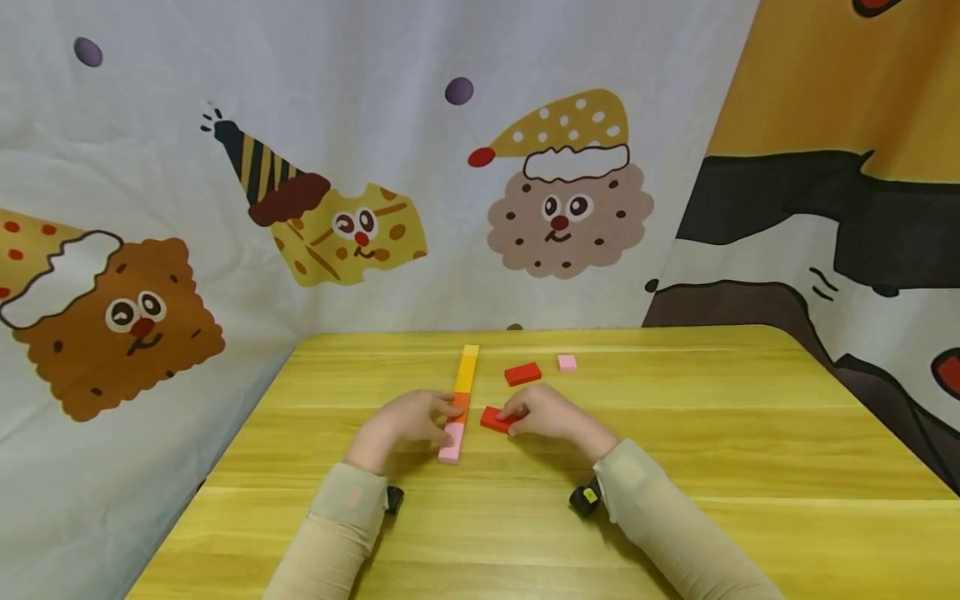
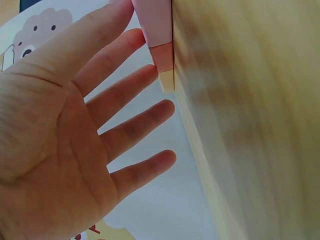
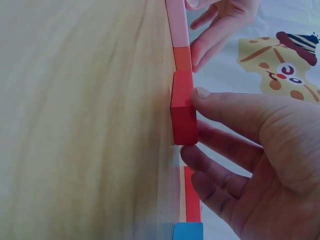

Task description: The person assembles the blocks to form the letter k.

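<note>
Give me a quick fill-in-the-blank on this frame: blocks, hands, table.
1. The right hand pinches a ____ block lying on the table.
2. The far end of the line of blocks is coloured ____.
3. The left hand touches the line of blocks with its fingers ____, not curled round it.
4. Beyond the spare red block lies a small ____ block.

Missing words: red; yellow; straight; pink
</note>
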The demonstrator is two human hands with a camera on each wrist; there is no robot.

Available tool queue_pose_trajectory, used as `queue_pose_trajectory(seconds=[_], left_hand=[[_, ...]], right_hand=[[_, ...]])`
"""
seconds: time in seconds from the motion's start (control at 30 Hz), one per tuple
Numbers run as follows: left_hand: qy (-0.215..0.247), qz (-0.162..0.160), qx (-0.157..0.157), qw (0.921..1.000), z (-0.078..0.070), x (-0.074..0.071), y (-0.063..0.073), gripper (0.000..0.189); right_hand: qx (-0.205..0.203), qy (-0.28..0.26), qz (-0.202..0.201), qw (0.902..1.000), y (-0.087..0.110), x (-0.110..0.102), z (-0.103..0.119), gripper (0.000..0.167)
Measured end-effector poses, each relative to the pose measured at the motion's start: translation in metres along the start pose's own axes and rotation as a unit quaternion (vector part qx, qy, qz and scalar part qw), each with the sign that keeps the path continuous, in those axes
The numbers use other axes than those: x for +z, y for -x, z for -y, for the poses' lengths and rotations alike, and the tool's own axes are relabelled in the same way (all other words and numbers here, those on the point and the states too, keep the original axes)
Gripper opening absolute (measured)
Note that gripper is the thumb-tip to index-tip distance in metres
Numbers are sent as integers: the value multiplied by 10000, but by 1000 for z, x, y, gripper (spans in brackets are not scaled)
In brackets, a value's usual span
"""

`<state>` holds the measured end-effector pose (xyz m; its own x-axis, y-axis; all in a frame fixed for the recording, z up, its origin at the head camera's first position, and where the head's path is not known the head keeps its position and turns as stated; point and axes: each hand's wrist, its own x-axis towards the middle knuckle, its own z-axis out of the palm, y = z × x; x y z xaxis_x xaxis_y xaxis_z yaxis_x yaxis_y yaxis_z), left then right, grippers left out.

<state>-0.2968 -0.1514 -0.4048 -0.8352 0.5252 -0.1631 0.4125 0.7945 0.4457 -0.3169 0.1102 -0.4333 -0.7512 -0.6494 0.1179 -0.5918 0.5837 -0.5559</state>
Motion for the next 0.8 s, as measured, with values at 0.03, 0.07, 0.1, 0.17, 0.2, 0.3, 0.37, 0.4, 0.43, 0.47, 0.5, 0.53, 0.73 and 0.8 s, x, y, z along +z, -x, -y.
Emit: queue_pose_trajectory(seconds=[0.03, 0.07, 0.1, 0.17, 0.2, 0.3, 0.37, 0.4, 0.43, 0.47, 0.5, 0.53, 0.73, 0.8], left_hand=[[-11, -2, -32, 10000, -1, 0, 0, 51], [-11, 1, -73, 10000, -1, 0, 0, 51], [-13, 6, -110, 9999, -2, -1, -1, 51], [3, -16, -144, 9999, -2, -1, -1, 51], [24, -27, -152, 9999, -2, 0, -1, 51], [82, -65, -172, 9998, -1, 1, -1, 50], [112, -78, -178, 9997, 0, 2, -1, 50], [117, -79, -183, 9997, 0, 2, -1, 50], [106, -80, -183, 9997, 0, 2, -2, 50], [95, -75, -175, 9998, 1, 2, -2, 50], [87, -72, -178, 9998, 1, 3, -2, 50], [72, -65, -162, 9998, 1, 2, -2, 50], [7, -67, -107, 9999, 1, 2, -2, 50], [-1, -69, -112, 9999, 1, 2, -2, 50]], right_hand=[[-2, 20, 5, 10000, 0, 0, 0, 23], [-2, 28, 8, 10000, 0, -1, 0, 22], [4, 26, 13, 10000, 0, -1, 1, 22], [9, 31, 27, 10000, 1, -2, 2, 22], [14, 13, 35, 10000, 1, -2, 2, 22], [-12, -59, 2, 10000, 1, -1, 2, 22], [-111, -86, -15, 9999, 1, 0, 2, 23], [-143, -108, -8, 9998, 1, 0, 2, 23], [-179, -106, -5, 9998, 1, 1, 2, 23], [-186, -114, 23, 9998, 2, 1, 3, 23], [-182, -125, 65, 9997, 1, 1, 4, 23], [-173, -122, 115, 9997, 1, 2, 4, 23], [-33, -92, 294, 9995, 0, 4, 5, 25], [-47, -94, 320, 9994, -1, 4, 6, 25]])
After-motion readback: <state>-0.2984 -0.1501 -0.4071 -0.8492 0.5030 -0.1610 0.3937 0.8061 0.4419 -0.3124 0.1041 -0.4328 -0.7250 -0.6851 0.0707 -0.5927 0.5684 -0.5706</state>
